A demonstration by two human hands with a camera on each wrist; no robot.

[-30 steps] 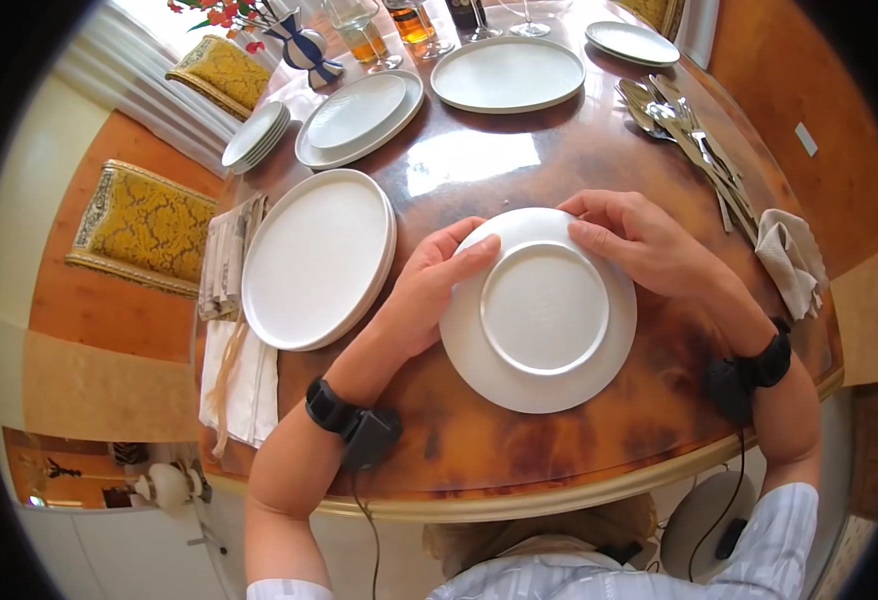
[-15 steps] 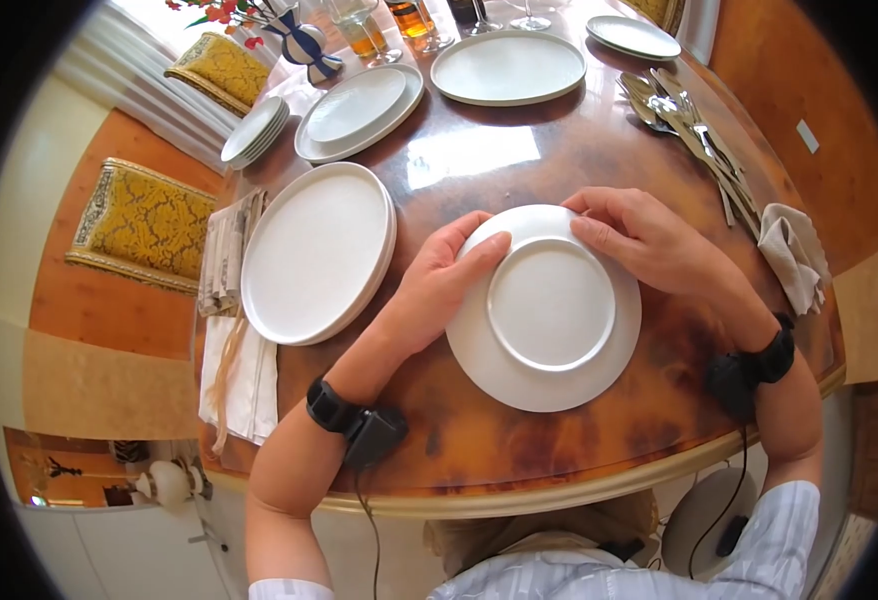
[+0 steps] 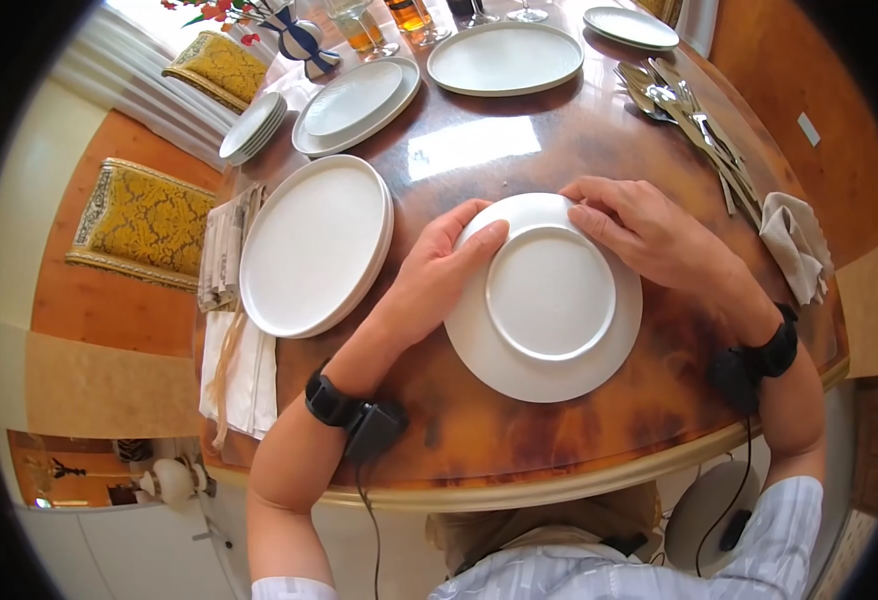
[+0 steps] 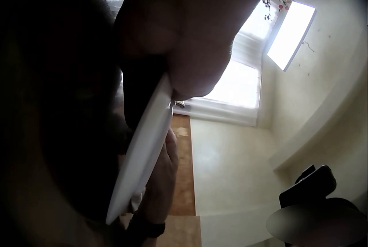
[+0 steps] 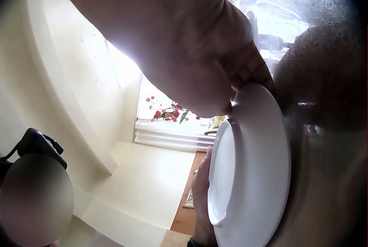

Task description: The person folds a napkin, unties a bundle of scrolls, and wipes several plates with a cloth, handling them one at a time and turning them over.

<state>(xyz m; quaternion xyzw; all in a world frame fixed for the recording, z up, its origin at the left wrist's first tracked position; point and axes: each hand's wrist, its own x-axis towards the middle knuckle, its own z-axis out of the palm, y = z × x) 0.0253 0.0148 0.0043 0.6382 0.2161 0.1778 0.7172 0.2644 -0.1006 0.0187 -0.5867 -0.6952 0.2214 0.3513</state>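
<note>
A white plate [image 3: 549,295] is held bottom side up over the near part of the table, its raised foot ring facing the head camera. My left hand [image 3: 446,262] grips the rim at the upper left, thumb on the underside and fingers hidden behind. At the upper right, my right hand [image 3: 649,232] pinches the same rim between thumb and curled fingers. In the left wrist view the plate [image 4: 144,149] appears nearly edge-on. The right wrist view shows the plate's foot ring [image 5: 223,172] and the right thumb at its edge.
Large stacked plates [image 3: 316,245] stand to the left beside folded napkins [image 3: 241,375]. Farther back are an oval-looking plate [image 3: 506,60], a two-plate stack [image 3: 356,105], small plates [image 3: 252,128], a vase [image 3: 299,42] and glasses. Cutlery [image 3: 694,125] and a cloth napkin [image 3: 791,245] lie along the right.
Both hands keep hold of the plate, which has moved slightly right and up in the head view. The head view itself has shifted a little.
</note>
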